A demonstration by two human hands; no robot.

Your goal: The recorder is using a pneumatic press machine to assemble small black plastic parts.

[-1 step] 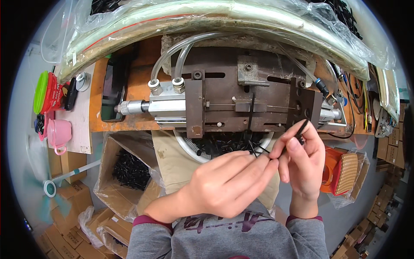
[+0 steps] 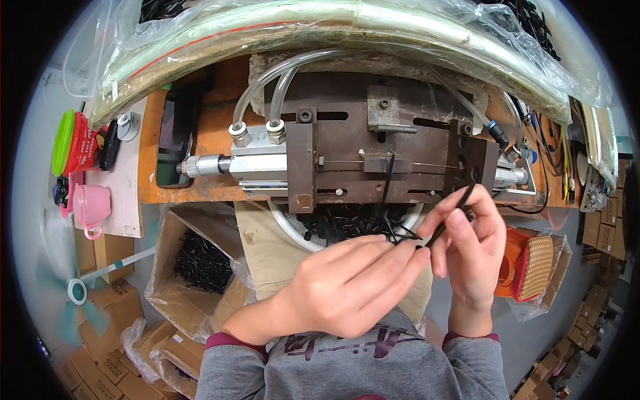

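My left hand (image 2: 353,283) is closed, its fingertips pinching thin black strips that stick out near the index finger. My right hand (image 2: 475,253) holds a slim black strip (image 2: 437,235) between thumb and fingers, one end pointing up past the fingertips. The hands nearly meet at the fingertips, where the strips cross. Another long black strip (image 2: 388,183) runs down over the front of a brown metal fixture (image 2: 347,180) toward the hands. Below the fixture a white round tub (image 2: 285,229) holds many small black pieces, partly hidden by my left hand.
Silver air cylinders (image 2: 259,167) with clear hoses (image 2: 257,87) flank the fixture on an orange wooden bench (image 2: 150,187). A cardboard box (image 2: 163,267) of black pieces stands at left, beside a pink cup (image 2: 92,205). An orange stool (image 2: 510,257) sits at right.
The long strip over the fixture has slid down a little. The strip in my right hand has shifted downward toward my left fingertips. Both hands stay almost in place.
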